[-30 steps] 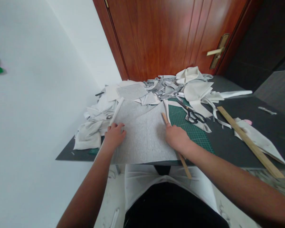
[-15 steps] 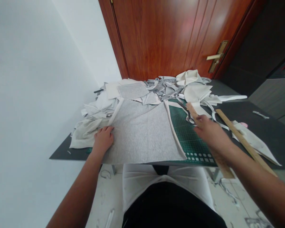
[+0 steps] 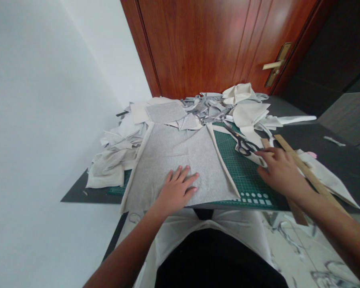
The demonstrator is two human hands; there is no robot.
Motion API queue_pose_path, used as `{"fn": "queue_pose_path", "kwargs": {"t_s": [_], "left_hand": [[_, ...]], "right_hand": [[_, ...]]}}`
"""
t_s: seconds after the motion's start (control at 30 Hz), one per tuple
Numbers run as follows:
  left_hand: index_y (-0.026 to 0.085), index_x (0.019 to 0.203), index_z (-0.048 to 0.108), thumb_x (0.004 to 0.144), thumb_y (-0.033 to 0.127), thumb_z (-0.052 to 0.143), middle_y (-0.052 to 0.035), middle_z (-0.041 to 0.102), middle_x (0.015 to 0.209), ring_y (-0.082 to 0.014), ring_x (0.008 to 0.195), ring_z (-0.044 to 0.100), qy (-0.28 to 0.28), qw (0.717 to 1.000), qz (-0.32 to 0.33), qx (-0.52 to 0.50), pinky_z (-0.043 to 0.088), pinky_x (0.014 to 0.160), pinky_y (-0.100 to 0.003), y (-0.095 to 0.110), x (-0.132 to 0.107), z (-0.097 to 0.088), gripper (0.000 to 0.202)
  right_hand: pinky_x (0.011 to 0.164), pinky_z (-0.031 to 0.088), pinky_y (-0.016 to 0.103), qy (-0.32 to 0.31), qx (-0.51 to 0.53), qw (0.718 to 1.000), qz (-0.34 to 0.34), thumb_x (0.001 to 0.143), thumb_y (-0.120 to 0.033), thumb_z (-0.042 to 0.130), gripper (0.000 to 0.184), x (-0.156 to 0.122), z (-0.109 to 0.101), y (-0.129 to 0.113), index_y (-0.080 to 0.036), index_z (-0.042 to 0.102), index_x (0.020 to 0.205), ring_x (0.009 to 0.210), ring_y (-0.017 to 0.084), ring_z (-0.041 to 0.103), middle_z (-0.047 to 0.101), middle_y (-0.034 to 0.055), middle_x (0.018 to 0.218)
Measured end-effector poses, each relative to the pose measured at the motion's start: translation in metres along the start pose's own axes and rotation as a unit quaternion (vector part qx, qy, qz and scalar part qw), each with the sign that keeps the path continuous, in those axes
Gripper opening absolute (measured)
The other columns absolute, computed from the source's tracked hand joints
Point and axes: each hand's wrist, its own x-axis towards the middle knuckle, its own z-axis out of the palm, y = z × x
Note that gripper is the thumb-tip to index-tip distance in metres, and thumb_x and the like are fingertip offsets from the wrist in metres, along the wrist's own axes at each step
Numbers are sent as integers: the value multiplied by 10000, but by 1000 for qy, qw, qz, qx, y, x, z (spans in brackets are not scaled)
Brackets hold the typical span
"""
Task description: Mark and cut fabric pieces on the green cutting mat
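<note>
A grey cloth panel (image 3: 186,144) with pale edges down both sides lies flat on the table. My left hand (image 3: 177,188) rests on its lower middle, fingers spread, holding nothing. Over to the right, my right hand (image 3: 277,166) is above a wooden ruler (image 3: 297,212), covering its middle part. Its thumb and index finger are apart. The index fingertip lies close to the handles of black scissors (image 3: 244,146); a small dark thing there is too unclear to name. Pale cloth strips (image 3: 255,159) lie under the scissors.
The green cutting mat (image 3: 240,172) shows right of the panel. A second wooden ruler (image 3: 306,172) lies beyond my right hand, beside folded white cloth (image 3: 333,176). Cloth scraps (image 3: 210,110) are heaped at the back against the door (image 3: 195,48). More cloth (image 3: 108,168) is piled left.
My left hand has moved from the panel's left edge onto its lower middle. My right hand and the ruler under it have shifted right, uncovering the scissors' handles.
</note>
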Motion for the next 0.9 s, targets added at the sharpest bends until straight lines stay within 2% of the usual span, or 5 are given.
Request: {"fn": "queue_pose_path", "kwargs": {"t_s": [0.2, 0.33, 0.43, 0.57, 0.9], "left_hand": [[380, 1582, 376, 1034, 535, 429, -46, 279, 1705, -324, 1580, 209, 6, 1000, 19, -1, 182, 1262, -580, 35, 9, 5, 572], [364, 1624, 266, 825, 661, 701, -84, 189, 1726, -362, 1590, 145, -67, 997, 23, 5, 122, 1257, -639, 14, -19, -7, 957], [382, 1629, 236, 678, 349, 877, -80, 77, 1741, -423, 1586, 41, -103, 992, -40, 57, 109, 1240, -680, -20, -52, -16, 1147], [355, 1598, 348, 665, -75, 525, -30, 208, 1722, -285, 1594, 150, -76, 990, -96, 64, 205, 1277, -526, -61, -88, -28, 1042], [238, 882, 781, 650, 270, 659, 8, 785, 869, -254, 841, 709, 45, 948, -218, -226, 560, 802, -342, -113, -96, -120, 264]], "right_hand": [[1138, 407, 538, -135, 155, 935, -290, 981, -521, 553, 651, -20, 9, -51, -249, 452, 1563, 1446, 327, 456, 448, 119, 1612], [1106, 446, 570, -121, 125, 948, -268, 878, -660, 653, 940, -43, 20, -21, -235, 301, 1639, 1449, 368, 456, 366, 146, 1650], [1059, 508, 538, -79, 114, 957, -253, 941, -557, 630, 808, -65, 22, 0, -292, 310, 1634, 1382, 333, 543, 458, 99, 1601], [978, 582, 447, -28, 149, 956, -252, 1015, -306, 530, 498, -89, 14, 3, -308, 534, 1513, 1220, 272, 674, 647, 52, 1436], [629, 561, 379, 10, 392, 917, 73, 796, -454, 712, 215, -44, -68, 28, -282, 799, 890, 712, 266, 708, 780, 59, 830]]}}
